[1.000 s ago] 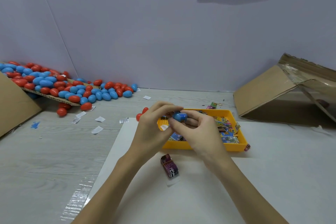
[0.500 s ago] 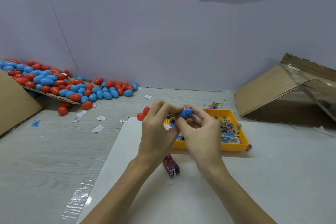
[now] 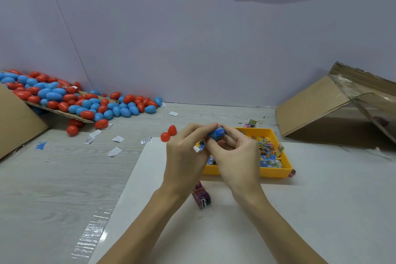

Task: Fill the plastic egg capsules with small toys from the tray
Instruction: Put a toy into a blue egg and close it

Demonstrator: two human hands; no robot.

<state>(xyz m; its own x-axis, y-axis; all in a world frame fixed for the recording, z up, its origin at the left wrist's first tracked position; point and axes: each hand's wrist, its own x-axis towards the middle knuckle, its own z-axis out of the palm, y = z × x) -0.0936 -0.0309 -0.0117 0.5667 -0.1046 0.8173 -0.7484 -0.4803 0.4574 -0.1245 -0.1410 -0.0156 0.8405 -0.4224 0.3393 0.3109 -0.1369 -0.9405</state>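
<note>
Both hands meet above the left end of the yellow tray (image 3: 276, 172), which holds several small packaged toys (image 3: 267, 154). My left hand (image 3: 186, 154) and my right hand (image 3: 235, 156) pinch one blue egg capsule (image 3: 216, 133) between their fingertips. A small rolled toy packet (image 3: 199, 146) sticks out from under my left fingers. Whether the capsule is joined or in halves is hidden by the fingers. Two red egg pieces (image 3: 168, 133) lie on the table left of the hands.
A pile of red and blue eggs (image 3: 85, 103) spills off a cardboard flap at the far left. A tipped cardboard box (image 3: 321, 111) stands at the right. A purple toy packet (image 3: 201, 196) lies on the white sheet (image 3: 321, 210) below my wrists. Paper scraps (image 3: 115, 146) litter the table.
Both hands with the blue capsule have risen slightly and shifted a little right over the tray's left end; the toy packet now shows under my left fingers.
</note>
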